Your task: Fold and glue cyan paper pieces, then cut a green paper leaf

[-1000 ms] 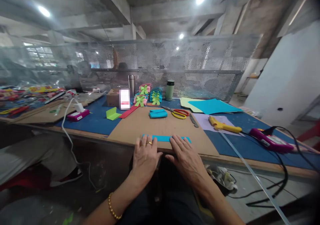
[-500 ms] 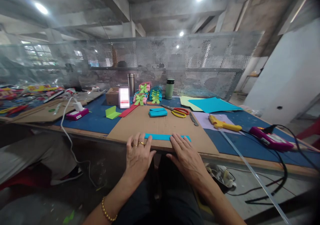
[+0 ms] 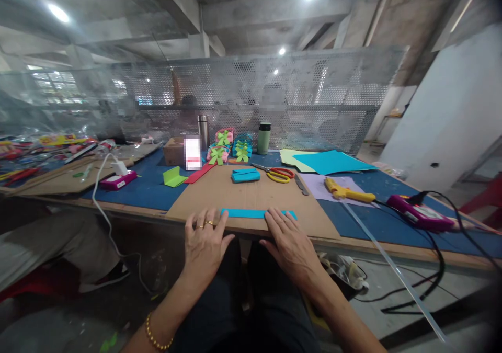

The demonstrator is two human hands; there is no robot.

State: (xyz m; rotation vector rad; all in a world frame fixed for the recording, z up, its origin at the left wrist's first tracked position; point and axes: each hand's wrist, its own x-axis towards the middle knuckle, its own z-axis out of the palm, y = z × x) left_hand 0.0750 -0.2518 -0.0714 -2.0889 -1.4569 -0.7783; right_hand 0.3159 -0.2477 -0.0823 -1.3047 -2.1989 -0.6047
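Observation:
A narrow blue paper strip [image 3: 245, 214] lies along the front of the cardboard sheet [image 3: 212, 196]. My left hand [image 3: 206, 243] rests at the strip's left end, index fingertip at its edge, the other fingers on the cardboard. My right hand [image 3: 288, 240] lies flat with its fingertips on the right part of the strip, covering some of it. Fingers of both hands are stretched out. Beyond the strip is a folded blue paper piece [image 3: 245, 175], with scissors [image 3: 280, 174] with red and yellow handles and a dark blade [image 3: 301, 185] to its right.
At right, a yellow glue gun [image 3: 349, 192] with a long clear glue stick lies on purple paper, near a magenta power box [image 3: 419, 214]. Blue sheets [image 3: 335, 161], a green bottle [image 3: 264, 138], small bow-topped paper items [image 3: 242, 151] and a carton [image 3: 173, 151] stand behind.
My left hand has slid left along the strip, toward its left end. The right hand stays on the strip's right part. The view has shifted slightly.

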